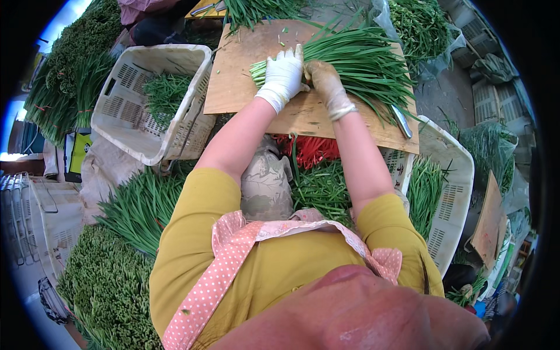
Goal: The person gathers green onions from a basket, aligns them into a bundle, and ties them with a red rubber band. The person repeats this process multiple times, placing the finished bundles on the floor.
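A bundle of garlic chives (363, 57) lies across a wooden board (245, 48), its pale cut stems (257, 73) towards the left. My left hand (282, 72), in a white glove, is clasped over the bundle near the stem end, thumb on the near side. Close beside it, my right hand (326, 83) in a stained glove is curled against the near side of the bundle. A small reddish bit shows by its fingertips; what they hold is hidden. A knife (402, 122) rests at the board's right edge, partly under the leaf tips.
Left of the board stands a white plastic crate (157, 151) with loose greens inside. Red strips (310, 151) and loose chives (323, 188) lie below the board's near edge. Another crate (461, 175) holds chives at right. Stacked bundles (105, 288) fill the left. Another person's sleeve (140, 8) shows beyond.
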Tool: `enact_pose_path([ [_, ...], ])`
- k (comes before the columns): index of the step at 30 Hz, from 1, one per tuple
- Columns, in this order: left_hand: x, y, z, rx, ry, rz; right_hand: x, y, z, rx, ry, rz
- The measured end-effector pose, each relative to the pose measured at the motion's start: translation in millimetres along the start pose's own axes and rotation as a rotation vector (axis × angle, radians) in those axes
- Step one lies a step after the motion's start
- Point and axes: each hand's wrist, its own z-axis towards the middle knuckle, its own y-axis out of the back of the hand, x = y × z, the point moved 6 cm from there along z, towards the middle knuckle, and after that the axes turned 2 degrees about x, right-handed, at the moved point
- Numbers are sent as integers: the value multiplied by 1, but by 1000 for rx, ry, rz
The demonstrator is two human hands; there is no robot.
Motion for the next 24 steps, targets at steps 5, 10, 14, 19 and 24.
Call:
enact_pose_path([
  [5,1,1,-1,69,-30,3,-9,-20,-87,-320,209,-202],
  [10,-2,1,2,121,-23,-18,-21,-27,-91,-197,174,-526],
  [14,-7,-2,-2,71,-41,8,-46,-28,-86,-41,-114,-460],
  [19,16,0,16,313,-239,-198,-20,-6,-103,-119,-84,878],
  [24,79,-28,92,425,-202,-522,-74,8,-82,-306,-284,1060],
])
